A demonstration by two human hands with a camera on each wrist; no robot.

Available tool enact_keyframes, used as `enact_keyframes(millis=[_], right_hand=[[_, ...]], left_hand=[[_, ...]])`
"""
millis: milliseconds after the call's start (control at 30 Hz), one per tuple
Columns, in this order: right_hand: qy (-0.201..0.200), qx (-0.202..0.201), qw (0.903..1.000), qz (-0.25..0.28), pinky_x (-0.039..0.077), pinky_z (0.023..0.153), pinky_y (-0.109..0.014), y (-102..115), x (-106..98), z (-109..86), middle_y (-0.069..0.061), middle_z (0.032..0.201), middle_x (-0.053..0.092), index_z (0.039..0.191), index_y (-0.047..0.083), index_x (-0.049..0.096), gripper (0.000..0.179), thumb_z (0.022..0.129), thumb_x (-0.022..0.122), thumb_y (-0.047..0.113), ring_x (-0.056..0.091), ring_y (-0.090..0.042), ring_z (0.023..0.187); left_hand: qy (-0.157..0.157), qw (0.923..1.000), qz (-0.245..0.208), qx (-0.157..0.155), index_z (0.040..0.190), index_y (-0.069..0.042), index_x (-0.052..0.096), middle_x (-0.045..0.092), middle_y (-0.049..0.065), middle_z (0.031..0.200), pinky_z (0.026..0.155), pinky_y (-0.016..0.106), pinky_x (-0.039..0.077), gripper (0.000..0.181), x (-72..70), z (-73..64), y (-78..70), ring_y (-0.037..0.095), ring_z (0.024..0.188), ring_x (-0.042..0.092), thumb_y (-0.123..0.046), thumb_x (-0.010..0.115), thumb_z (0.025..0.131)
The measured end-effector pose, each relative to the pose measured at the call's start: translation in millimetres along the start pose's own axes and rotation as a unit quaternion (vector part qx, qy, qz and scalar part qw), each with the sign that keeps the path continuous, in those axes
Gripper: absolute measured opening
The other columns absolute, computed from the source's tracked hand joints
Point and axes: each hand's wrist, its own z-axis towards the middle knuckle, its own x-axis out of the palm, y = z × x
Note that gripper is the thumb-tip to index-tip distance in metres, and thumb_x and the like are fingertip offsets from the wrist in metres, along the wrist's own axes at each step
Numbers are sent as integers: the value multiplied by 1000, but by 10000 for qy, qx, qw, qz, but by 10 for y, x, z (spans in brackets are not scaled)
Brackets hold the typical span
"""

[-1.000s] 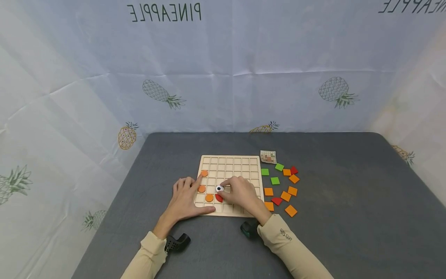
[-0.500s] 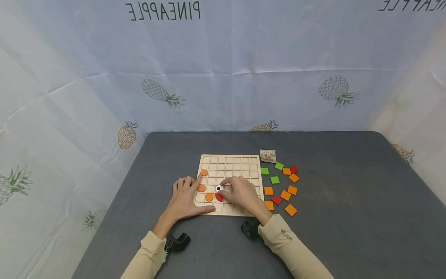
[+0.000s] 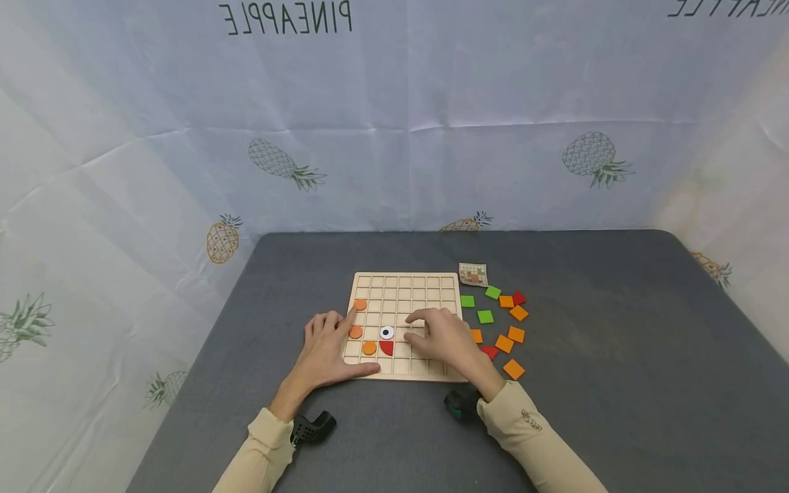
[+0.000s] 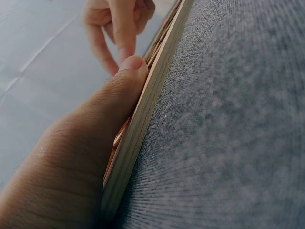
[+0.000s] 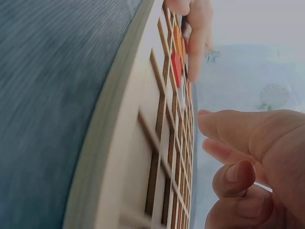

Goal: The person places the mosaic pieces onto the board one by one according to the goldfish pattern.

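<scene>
A square wooden grid board (image 3: 419,282) lies on the dark table. My left hand (image 3: 327,349) rests along its left side, forefinger by an orange disc (image 3: 360,304), thumb stretched along the front edge. In the left wrist view that thumb (image 4: 114,95) presses on the board's rim. My right hand (image 3: 446,340) hovers over the board's right half, thumb and forefinger apart and holding nothing. Left of it a white disc with a black dot (image 3: 386,333) sits in a cell, directly behind a red quarter-round piece (image 3: 386,348). Two more orange discs (image 3: 369,348) occupy cells nearby.
Right of the board lie several orange square tiles (image 3: 514,370), green tiles (image 3: 485,316) and red pieces (image 3: 519,298). A small patterned card (image 3: 472,274) lies by the board's back right corner. Pineapple-printed cloth (image 3: 394,178) hangs behind the table.
My right hand has let go of the white dotted disc, which stays in its cell, and has drawn back to the right. My left hand keeps its place.
</scene>
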Motion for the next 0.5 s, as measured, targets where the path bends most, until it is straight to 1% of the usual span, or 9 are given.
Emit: enact_keyframes(millis=[133,333,500], right_hand=[[8,108,9999,-49,26,44,-24,-94,-82,-57,3,53,46,117,16,78,29,90,79,27,39,-12,44],[61,187,9998,-53,26,44,-24,-230,-230,-112,2,54,46,120,14,76,32,91,78,26,38,-12,44],[53,258,9994,-202,25,44,-23,-348,-369,-160,2,55,47,120,13,76,33,90,78,25,40,-13,44]], left_hand=[[21,10000,-9,10,161,-14,33,49,13,124,109,63,23,121,0,5,1,35,117,37,-80,72,69],[-29,10000,-41,41,161,-13,33,49,11,120,109,63,22,122,-5,-1,10,36,117,38,-82,70,68],[-46,9999,-125,88,160,-12,34,49,12,120,108,64,23,123,-10,0,5,36,117,38,-87,66,68]])
